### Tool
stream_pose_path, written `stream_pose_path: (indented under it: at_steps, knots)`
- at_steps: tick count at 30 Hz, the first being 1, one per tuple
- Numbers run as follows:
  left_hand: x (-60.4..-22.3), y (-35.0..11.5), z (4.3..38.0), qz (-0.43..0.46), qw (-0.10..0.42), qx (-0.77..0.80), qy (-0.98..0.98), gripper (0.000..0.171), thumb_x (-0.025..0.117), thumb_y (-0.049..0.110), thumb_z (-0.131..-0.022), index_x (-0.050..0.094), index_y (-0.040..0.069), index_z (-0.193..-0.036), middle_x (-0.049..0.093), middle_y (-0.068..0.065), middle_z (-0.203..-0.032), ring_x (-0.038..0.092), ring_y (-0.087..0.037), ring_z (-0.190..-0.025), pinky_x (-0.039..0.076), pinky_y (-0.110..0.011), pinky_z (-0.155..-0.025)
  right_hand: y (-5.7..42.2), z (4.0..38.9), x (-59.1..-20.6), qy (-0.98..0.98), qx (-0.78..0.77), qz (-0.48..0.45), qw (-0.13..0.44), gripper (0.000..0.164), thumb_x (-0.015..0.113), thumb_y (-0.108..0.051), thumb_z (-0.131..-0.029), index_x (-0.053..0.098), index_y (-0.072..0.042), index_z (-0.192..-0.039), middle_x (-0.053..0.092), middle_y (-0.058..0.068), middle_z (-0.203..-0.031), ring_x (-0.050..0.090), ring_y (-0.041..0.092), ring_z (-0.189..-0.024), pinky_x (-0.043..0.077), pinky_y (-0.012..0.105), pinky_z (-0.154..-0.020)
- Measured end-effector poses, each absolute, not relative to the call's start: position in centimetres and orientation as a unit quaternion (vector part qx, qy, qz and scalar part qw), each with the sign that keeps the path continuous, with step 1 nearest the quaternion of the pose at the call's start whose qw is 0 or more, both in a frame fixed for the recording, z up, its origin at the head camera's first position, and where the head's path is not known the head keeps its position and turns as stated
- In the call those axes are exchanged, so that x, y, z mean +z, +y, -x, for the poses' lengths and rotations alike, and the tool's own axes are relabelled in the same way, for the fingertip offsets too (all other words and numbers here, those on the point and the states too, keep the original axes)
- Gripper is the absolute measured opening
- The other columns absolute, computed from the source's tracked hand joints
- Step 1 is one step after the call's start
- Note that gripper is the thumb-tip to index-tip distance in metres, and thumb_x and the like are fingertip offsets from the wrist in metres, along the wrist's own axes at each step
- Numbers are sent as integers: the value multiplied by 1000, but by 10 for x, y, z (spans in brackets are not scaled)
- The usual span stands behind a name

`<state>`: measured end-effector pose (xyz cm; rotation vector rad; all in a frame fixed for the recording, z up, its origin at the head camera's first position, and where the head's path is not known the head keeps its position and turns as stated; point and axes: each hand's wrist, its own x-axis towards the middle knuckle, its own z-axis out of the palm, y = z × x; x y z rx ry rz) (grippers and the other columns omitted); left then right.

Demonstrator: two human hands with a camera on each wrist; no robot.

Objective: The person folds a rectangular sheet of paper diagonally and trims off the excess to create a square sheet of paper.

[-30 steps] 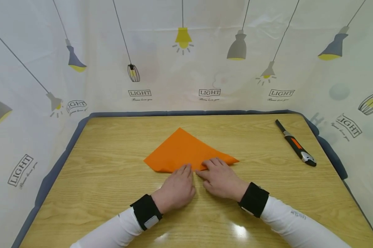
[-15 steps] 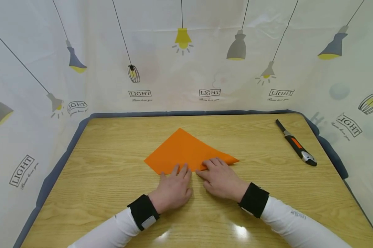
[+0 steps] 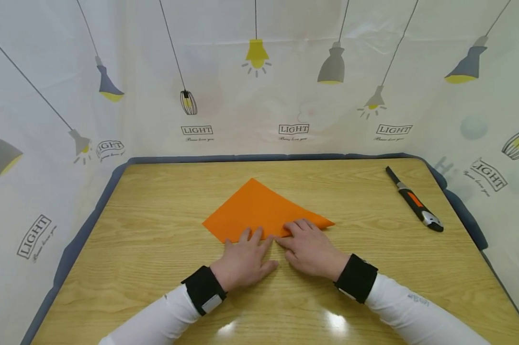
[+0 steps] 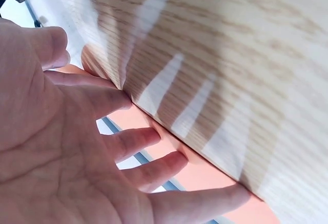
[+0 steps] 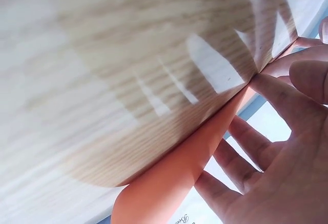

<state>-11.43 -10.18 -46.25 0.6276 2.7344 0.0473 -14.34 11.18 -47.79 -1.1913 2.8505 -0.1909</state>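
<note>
A folded sheet of orange paper (image 3: 255, 208) lies on the wooden table, its peak pointing away from me and its folded edge toward me. My left hand (image 3: 244, 263) has its fingers spread, the fingertips pressing along the near edge left of centre. To the right of it, my right hand (image 3: 313, 251) rests its fingertips on the paper near the same edge. In the right wrist view the paper (image 5: 169, 172) bulges up a little in a rounded fold beside the fingers. The left wrist view shows the fingers (image 4: 169, 170) straight against the paper's edge.
A black and orange utility-knife-shaped tool with a long dark tip (image 3: 414, 199) lies at the table's back right. The wooden table (image 3: 156, 191) has a blue-grey border, and a white curtain printed with lamps (image 3: 242, 96) stands around it.
My left hand has spread its fingers and slid left along the near edge, and its thumb has moved outward. The paper's left part lies flatter. My right hand has stayed in place.
</note>
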Motion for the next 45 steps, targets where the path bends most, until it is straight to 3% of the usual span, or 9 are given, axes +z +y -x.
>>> stream_pose_path:
  at_steps: [23,30,45]
  knots:
    - [-461,-99,116,-217,183,8,959,77,43,72,-99,35,29,-162,29,-10,-165,29,-40,-148,39,-76,-98,134,141,-478,930,-58,362,11,36,58,-21,-101,70,-13,-134,54,19,-142,46,38,-130,33,54,-114]
    - [-460,-100,116,-217,181,6,959,77,44,71,-99,35,28,-162,29,-10,-165,29,-39,-148,39,-76,-98,156,141,-477,936,-39,349,-13,34,58,-19,-101,72,-11,-131,53,21,-142,43,43,-133,32,56,-115]
    - [-460,-100,115,-223,176,11,959,78,46,70,-99,34,27,-162,29,-11,-165,29,-41,-148,38,-77,-98,218,131,-470,961,-36,276,-2,35,56,-18,-101,72,-12,-132,47,25,-151,36,49,-140,28,65,-113]
